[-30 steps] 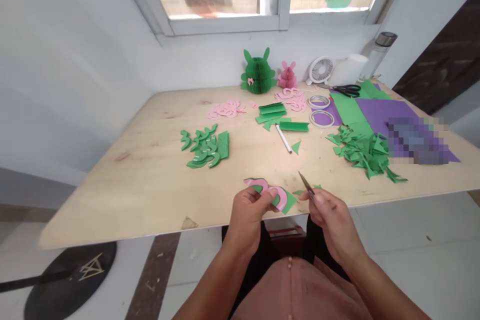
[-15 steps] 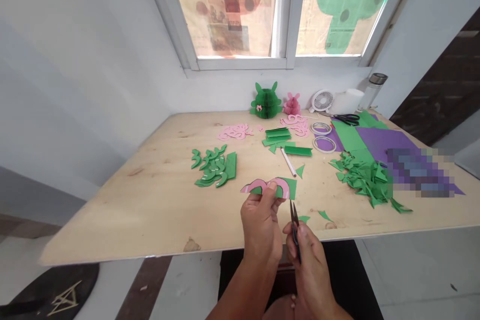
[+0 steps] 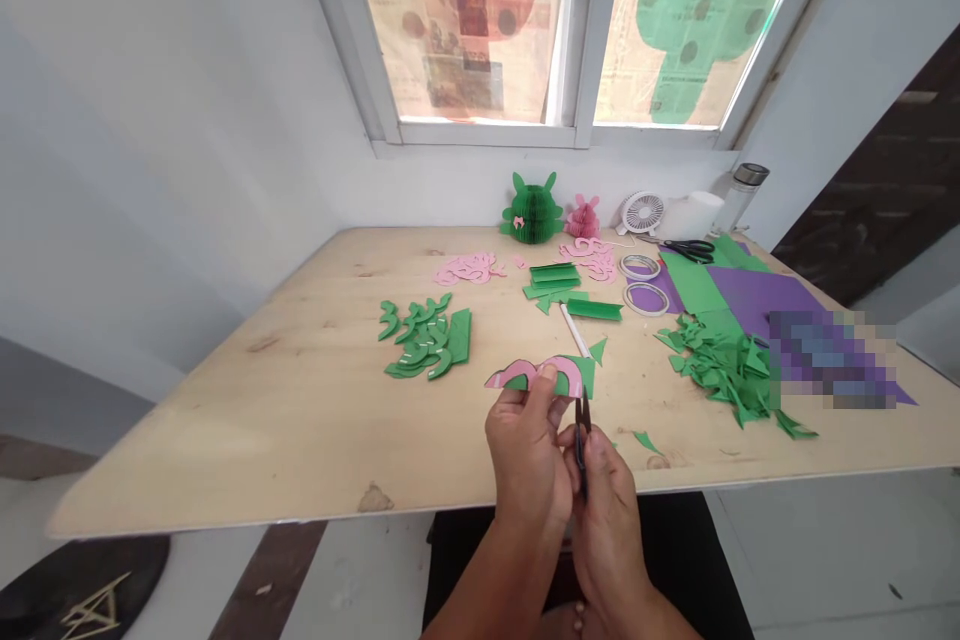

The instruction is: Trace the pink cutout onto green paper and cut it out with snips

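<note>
My left hand (image 3: 531, 440) pinches a pink paper template (image 3: 568, 375) with two arches laid over green paper (image 3: 587, 378), the thumb pressing on top. Black scissors (image 3: 581, 435) are gripped in my right hand (image 3: 606, 500), with their blades at the lower right edge of the paper. Both hands are close together over the table's front edge. Left of them lies a heap of cut green curved pieces (image 3: 424, 345) beside a folded green strip (image 3: 460, 336). A white pen (image 3: 575, 330) and a green scrap (image 3: 598, 351) lie just beyond the paper.
Green scraps (image 3: 720, 360) pile up on the right, near purple paper (image 3: 772, 295). Tape rolls (image 3: 646, 299), folded green strips (image 3: 553, 275) and pink cutouts (image 3: 469, 268) lie farther back. A green paper figure (image 3: 532, 210), a small fan (image 3: 643, 212) and a bottle (image 3: 741, 195) stand by the wall.
My right hand has brought the scissors up and left to the paper's edge, and the blades are closer together. My left hand keeps its pinch on the template and green paper.
</note>
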Available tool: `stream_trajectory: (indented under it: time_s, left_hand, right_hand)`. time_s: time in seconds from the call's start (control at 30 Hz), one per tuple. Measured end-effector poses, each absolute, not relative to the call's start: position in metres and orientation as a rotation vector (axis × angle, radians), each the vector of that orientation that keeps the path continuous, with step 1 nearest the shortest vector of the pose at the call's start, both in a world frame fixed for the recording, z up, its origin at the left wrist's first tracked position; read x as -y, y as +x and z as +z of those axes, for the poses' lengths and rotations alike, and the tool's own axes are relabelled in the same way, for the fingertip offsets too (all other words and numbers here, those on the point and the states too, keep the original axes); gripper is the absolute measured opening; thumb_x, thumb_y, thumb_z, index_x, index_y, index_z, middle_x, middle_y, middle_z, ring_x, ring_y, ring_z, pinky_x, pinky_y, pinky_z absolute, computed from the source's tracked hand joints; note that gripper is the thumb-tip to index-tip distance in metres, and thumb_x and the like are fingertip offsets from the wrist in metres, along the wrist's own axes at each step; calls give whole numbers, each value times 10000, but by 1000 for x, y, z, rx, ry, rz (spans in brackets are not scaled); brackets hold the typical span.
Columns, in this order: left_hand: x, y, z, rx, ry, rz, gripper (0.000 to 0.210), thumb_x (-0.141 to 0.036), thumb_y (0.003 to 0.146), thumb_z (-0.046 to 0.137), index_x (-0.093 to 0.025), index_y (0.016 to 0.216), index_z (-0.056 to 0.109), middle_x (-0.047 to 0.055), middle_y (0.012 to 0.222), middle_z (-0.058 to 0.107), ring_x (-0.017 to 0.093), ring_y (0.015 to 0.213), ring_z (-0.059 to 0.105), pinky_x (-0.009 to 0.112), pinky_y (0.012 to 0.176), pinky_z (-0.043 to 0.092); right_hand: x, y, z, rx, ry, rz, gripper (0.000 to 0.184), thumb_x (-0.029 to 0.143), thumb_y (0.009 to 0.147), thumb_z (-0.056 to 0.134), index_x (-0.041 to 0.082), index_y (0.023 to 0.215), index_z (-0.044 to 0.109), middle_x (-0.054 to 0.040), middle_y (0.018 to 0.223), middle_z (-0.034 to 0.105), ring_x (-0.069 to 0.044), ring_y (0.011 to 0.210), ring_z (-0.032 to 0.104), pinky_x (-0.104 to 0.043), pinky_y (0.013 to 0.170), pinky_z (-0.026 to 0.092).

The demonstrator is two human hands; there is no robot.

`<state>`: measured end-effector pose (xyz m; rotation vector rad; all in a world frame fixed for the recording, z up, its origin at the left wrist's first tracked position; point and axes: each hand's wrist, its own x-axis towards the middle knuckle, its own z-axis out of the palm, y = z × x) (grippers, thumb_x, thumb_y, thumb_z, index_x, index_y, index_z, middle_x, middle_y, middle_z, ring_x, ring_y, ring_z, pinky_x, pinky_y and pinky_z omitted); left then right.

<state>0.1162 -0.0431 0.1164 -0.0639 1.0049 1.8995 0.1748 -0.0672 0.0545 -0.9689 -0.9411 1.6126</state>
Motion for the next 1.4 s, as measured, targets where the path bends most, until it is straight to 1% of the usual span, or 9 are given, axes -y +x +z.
stream_trajectory:
  time_s: [0.07, 0.2, 0.33, 0.5, 0.63, 0.8, 0.97, 1.17, 1.4]
  left_hand:
    - [42, 117, 118, -992, -67, 1898, 333, -278, 564, 794, -179, 737, 527, -15, 685, 637, 98, 523, 591, 145, 337, 275]
    - [41, 118, 119, -966, -72, 1906, 346, -269, 555, 795, -182, 735, 513, -30, 660, 616, 80, 486, 560, 143, 339, 258]
    - [41, 119, 120, -966, -73, 1890, 335, -265, 568, 785, -182, 744, 513, -36, 665, 611, 71, 473, 545, 142, 344, 263]
    - [41, 119, 122, -976, -69, 1891, 330, -275, 571, 785, -178, 737, 517, -38, 638, 601, 73, 477, 546, 142, 356, 274]
    - [41, 120, 121, -970, -66, 1901, 333, -274, 566, 793, -175, 742, 528, -42, 623, 595, 68, 462, 535, 143, 357, 271]
    - [41, 122, 119, -948, -75, 1910, 316, -251, 580, 791, -168, 749, 538, -33, 631, 607, 63, 453, 530, 143, 361, 279]
    - [41, 124, 120, -950, -81, 1936, 285, -234, 612, 775, -161, 745, 533, -8, 655, 623, 75, 470, 551, 142, 361, 295]
    - [41, 124, 120, -924, -78, 1954, 284, -222, 621, 776, -161, 755, 533, -22, 643, 604, 61, 446, 528, 131, 350, 280]
    - [42, 125, 120, -927, -89, 1954, 317, -226, 587, 796, -159, 741, 527, -17, 656, 608, 65, 454, 540, 124, 350, 296]
  right_hand:
    - [67, 173, 59, 930, -981, 1599, 431, 592, 814, 529, 226, 605, 439, 36, 549, 436, -135, 496, 401, -243, 478, 342]
    - [67, 170, 63, 884, -972, 1612, 414, 592, 805, 539, 225, 637, 448, 17, 617, 512, -147, 561, 476, -244, 527, 400]
    - [66, 169, 63, 850, -941, 1636, 394, 592, 808, 535, 225, 673, 486, 4, 651, 550, -167, 621, 522, -251, 545, 426]
    - [66, 168, 64, 782, -896, 1667, 371, 565, 804, 570, 218, 687, 517, 4, 686, 571, -163, 652, 540, -250, 586, 449]
    - [66, 169, 65, 771, -903, 1662, 366, 560, 803, 576, 215, 687, 538, -1, 716, 602, -167, 671, 561, -250, 588, 454]
    - [66, 169, 62, 752, -868, 1678, 353, 533, 815, 579, 207, 683, 561, 1, 706, 599, -158, 657, 555, -242, 587, 455]
    - [66, 169, 61, 712, -851, 1660, 351, 512, 802, 610, 192, 670, 554, 8, 671, 576, -143, 625, 529, -230, 563, 450]
    - [65, 168, 64, 712, -855, 1641, 362, 505, 770, 648, 188, 637, 535, 19, 632, 549, -129, 584, 506, -221, 530, 440]
    - [66, 168, 61, 686, -843, 1668, 354, 513, 777, 640, 181, 667, 581, 4, 675, 582, -138, 634, 529, -223, 560, 447]
